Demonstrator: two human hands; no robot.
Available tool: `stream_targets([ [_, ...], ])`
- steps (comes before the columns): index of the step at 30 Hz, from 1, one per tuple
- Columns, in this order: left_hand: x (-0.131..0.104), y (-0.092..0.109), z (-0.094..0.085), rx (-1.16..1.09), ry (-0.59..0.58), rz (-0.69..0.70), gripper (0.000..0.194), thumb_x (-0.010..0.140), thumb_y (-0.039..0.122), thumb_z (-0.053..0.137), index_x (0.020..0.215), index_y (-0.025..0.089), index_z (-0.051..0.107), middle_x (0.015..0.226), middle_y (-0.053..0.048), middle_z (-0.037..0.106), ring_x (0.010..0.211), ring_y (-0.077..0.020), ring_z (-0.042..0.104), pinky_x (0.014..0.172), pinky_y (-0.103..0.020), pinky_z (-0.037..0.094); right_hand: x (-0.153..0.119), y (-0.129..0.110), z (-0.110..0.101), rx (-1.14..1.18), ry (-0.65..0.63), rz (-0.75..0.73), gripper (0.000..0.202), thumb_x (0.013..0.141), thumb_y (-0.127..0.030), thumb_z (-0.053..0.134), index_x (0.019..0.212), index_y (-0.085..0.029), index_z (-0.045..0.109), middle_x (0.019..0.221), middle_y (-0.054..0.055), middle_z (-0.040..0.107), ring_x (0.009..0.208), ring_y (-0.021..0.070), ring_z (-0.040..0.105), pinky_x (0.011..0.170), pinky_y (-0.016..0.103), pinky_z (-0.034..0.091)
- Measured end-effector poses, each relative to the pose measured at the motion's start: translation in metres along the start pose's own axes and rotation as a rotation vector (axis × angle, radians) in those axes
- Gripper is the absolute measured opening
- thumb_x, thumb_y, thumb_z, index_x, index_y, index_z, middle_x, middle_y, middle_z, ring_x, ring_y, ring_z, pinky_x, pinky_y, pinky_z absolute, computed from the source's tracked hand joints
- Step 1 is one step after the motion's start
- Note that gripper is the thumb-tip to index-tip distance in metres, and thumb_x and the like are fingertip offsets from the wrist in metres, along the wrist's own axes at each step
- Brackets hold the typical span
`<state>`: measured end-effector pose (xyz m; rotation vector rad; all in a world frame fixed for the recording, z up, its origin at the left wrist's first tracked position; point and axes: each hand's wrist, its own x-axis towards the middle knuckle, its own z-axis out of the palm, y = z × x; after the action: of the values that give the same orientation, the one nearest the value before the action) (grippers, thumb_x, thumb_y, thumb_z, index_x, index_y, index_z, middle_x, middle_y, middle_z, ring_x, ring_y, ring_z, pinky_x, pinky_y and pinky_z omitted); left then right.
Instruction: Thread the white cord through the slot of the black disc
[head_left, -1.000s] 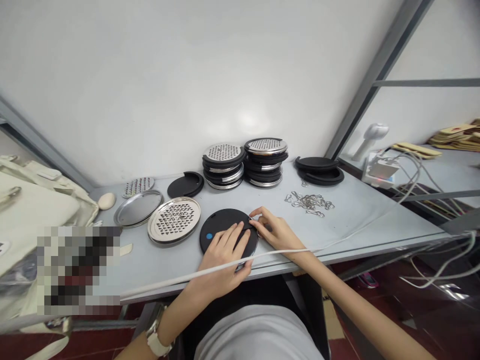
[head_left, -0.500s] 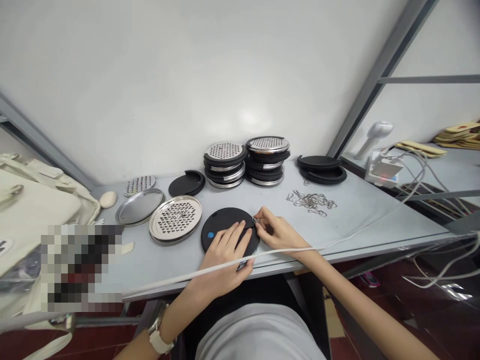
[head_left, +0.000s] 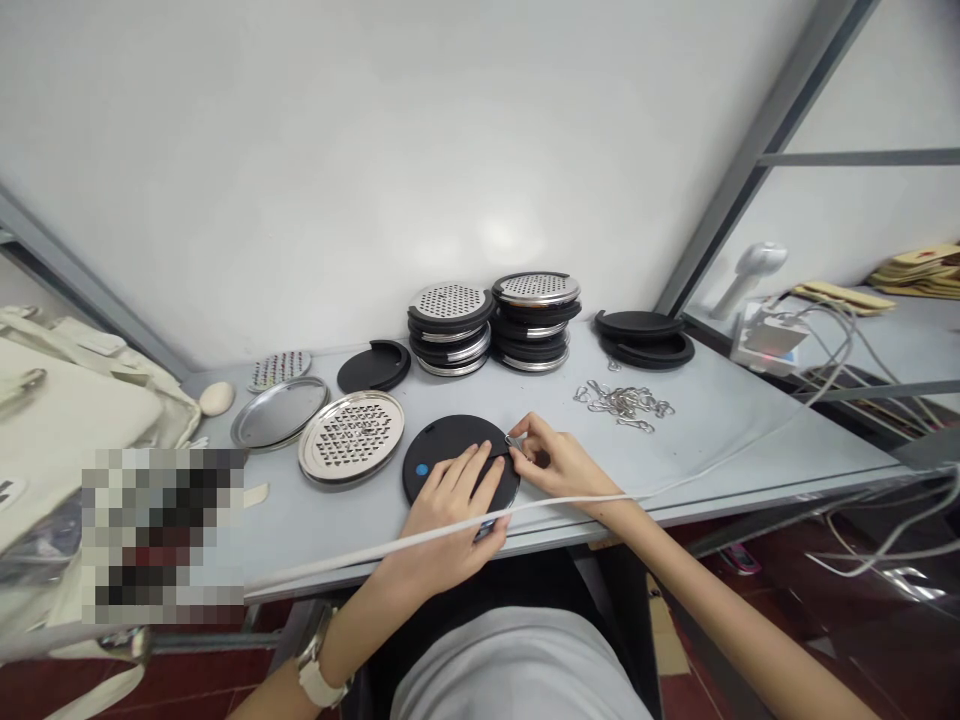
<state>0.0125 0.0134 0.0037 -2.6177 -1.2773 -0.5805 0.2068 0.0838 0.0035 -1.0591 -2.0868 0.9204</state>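
A round black grater holder (head_left: 442, 440) with a blue dot lies on the table in front of me. My left hand (head_left: 454, 500) rests on top of it, fingers stretched flat and apart, the thumb by the near rim. At the holder's right edge, my right hand (head_left: 551, 460) pinches a small metal wire clip (head_left: 510, 440) between thumb and fingertips. The clip touches the rim there; whether it passes through a hole is hidden. Several similar clips (head_left: 626, 402) lie in a loose pile to the right.
Left of the holder are a round metal grater plate (head_left: 352, 435), a plain metal disc (head_left: 279, 412) and another black holder (head_left: 373, 367). Stacked graters (head_left: 450, 330) stand at the back, with black holders (head_left: 645, 340) to their right. A white cable (head_left: 555, 503) crosses in front, over my wrists.
My right fingers have shifted slightly at the rim, with the clip still pinched. The left hand and the holder stay in place.
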Motion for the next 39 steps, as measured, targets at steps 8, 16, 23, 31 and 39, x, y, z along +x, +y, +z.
stream_targets([
  [8, -0.0001, 0.0006, -0.0002, 0.003, 0.007, 0.002, 0.051, 0.090, 0.030, 0.048, 0.136, 0.010, 0.043, 0.143, -0.017, 0.039, 0.129, -0.0297, 0.039, 0.101, -0.042, 0.037, -0.0003, -0.0007, -0.0017, -0.003, -0.015, 0.009, 0.015, 0.088, -0.031, 0.046, 0.098, -0.020, 0.044, 0.056, -0.009, 0.040, 0.052, 0.0099, 0.036, 0.054, 0.021, 0.032],
  [16, 0.0001, 0.0000, 0.0002, 0.005, 0.013, 0.003, 0.051, 0.089, 0.030, 0.049, 0.136, 0.010, 0.044, 0.143, -0.017, 0.039, 0.129, -0.0299, 0.040, 0.101, -0.042, 0.038, 0.0000, 0.0001, -0.0023, 0.021, -0.021, 0.020, 0.016, 0.088, -0.033, 0.047, 0.096, -0.020, 0.045, 0.056, -0.009, 0.039, 0.053, 0.0101, 0.036, 0.055, 0.022, 0.032],
  [23, -0.0004, 0.0002, -0.0005, -0.009, 0.007, -0.004, 0.051, 0.089, 0.030, 0.049, 0.137, 0.011, 0.043, 0.143, -0.016, 0.039, 0.129, -0.0294, 0.039, 0.101, -0.042, 0.038, -0.0004, -0.0008, -0.0030, 0.034, -0.017, 0.027, 0.017, 0.088, -0.034, 0.048, 0.095, -0.019, 0.048, 0.057, -0.007, 0.041, 0.053, 0.0102, 0.037, 0.055, 0.022, 0.033],
  [31, -0.0009, 0.0005, -0.0012, -0.006, -0.014, -0.008, 0.051, 0.090, 0.030, 0.048, 0.136, 0.010, 0.043, 0.144, -0.016, 0.038, 0.130, -0.0290, 0.037, 0.102, -0.042, 0.036, -0.0008, -0.0005, -0.0041, 0.018, -0.012, 0.025, 0.020, 0.089, -0.036, 0.049, 0.097, -0.018, 0.051, 0.058, -0.007, 0.043, 0.055, 0.0100, 0.038, 0.055, 0.022, 0.033],
  [39, -0.0003, 0.0003, -0.0013, -0.007, 0.008, 0.001, 0.051, 0.089, 0.029, 0.049, 0.137, 0.011, 0.043, 0.143, -0.017, 0.039, 0.129, -0.0294, 0.039, 0.101, -0.042, 0.038, -0.0010, -0.0006, -0.0043, 0.016, -0.011, 0.028, 0.022, 0.089, -0.037, 0.049, 0.098, -0.018, 0.052, 0.058, -0.006, 0.046, 0.055, 0.0102, 0.040, 0.055, 0.022, 0.034],
])
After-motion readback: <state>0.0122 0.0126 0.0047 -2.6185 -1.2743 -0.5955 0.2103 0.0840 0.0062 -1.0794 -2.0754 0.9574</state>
